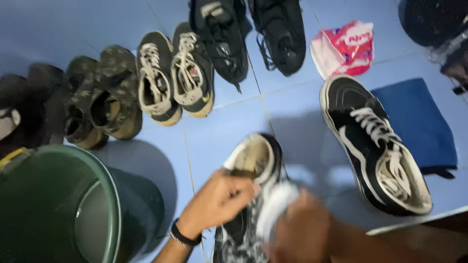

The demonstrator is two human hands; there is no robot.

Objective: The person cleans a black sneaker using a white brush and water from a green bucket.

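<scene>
— Nearest the camera, what were the hands doing?

— Left hand (pixel 218 200), a dark band at its wrist, was closed around the side of a black and white sneaker (pixel 253 195), fingers curled over the rim of its opening. Right hand (pixel 300 233) was blurred; it was closed on a white cloth (pixel 275 204) pressed against the same shoe's side.

— So where did that sneaker lie?

— Between the two hands, touching both, on the pale blue tiled floor (pixel 219 131), its length running away from the person.

— And beside them?

— A dark green bucket (pixel 114 204) stood just left of the left forearm. To the right lay the matching sneaker (pixel 375 146) with white laces, apart from the hands, and just beyond it a folded blue cloth (pixel 419 122).

— Farther off?

— A row of shoes across the floor: a camouflage pair (pixel 100 97) at left, then a dark pair with pale laces (pixel 175 73), then a black pair (pixel 248 34). Right of those sat a pink and white packet (pixel 346 48)
</scene>
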